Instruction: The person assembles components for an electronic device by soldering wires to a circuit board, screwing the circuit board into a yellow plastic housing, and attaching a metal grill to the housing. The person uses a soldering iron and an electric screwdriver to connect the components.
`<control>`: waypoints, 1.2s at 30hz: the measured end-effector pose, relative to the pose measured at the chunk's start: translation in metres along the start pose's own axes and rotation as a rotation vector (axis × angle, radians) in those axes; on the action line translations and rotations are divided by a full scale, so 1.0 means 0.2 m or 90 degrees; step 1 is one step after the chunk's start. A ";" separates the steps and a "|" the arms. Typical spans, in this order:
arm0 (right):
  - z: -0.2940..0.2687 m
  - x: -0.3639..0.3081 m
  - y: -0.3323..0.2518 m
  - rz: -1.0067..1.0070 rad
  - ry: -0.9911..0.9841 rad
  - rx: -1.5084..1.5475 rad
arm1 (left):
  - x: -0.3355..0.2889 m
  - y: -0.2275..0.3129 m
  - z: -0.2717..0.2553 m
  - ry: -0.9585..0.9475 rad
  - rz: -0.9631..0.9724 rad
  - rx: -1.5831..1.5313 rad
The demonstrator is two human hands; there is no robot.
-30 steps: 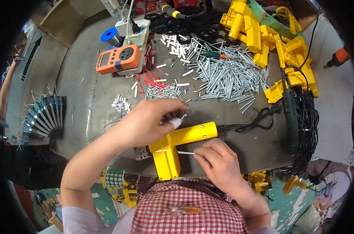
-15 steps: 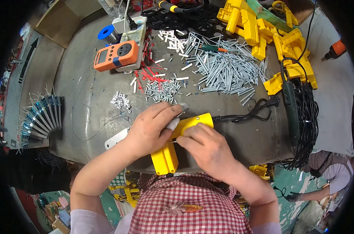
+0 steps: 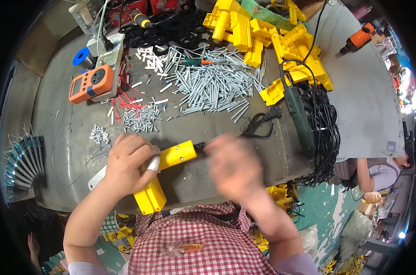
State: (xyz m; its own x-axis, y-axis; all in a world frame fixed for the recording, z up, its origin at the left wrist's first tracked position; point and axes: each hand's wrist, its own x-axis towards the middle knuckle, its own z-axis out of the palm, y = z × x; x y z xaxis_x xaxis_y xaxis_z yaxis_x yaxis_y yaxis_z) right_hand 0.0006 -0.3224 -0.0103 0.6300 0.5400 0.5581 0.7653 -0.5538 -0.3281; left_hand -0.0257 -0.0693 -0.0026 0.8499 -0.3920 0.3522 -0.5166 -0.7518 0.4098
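A yellow plastic tool housing with a long handle and a side arm lies near the table's front edge. My left hand wraps round it where the two parts meet, its thumb covered in something white. Two screw heads show on the side arm, and a black power cord leaves its end. From under my left hand a flat pale metal plate sticks out to the left. My right hand, smeared by motion, is right of the housing and apart from its body; its fingers cannot be made out.
Long screws, short screws and small nuts lie beyond my hands. An orange meter stands back left. Yellow housings, a dark green corded tool and an orange-ended power screwdriver are at right. A co-worker is farther right.
My right hand has left the housing's joint and swung right. My left hand keeps its hold. The whole view has shifted, with the table's things now farther left.
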 end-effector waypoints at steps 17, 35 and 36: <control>-0.26 0.10 0.16 0.370 0.304 0.868 | 0.16 0.22 0.12 -0.283 -0.111 0.039; 0.04 0.29 -0.07 0.092 0.069 0.767 | 0.13 0.22 0.19 -0.239 -0.052 0.073; 0.04 0.28 -0.08 0.091 0.068 0.767 | 0.12 0.22 0.18 -0.238 -0.053 0.073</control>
State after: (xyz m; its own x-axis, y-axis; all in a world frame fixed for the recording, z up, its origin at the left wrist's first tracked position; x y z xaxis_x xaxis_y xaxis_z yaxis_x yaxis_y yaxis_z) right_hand 0.0239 -0.2783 0.0198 0.7484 0.4359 0.4998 0.3575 0.3696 -0.8577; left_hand -0.0236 -0.1318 -0.0068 0.8782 -0.4779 -0.0179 -0.4478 -0.8350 0.3198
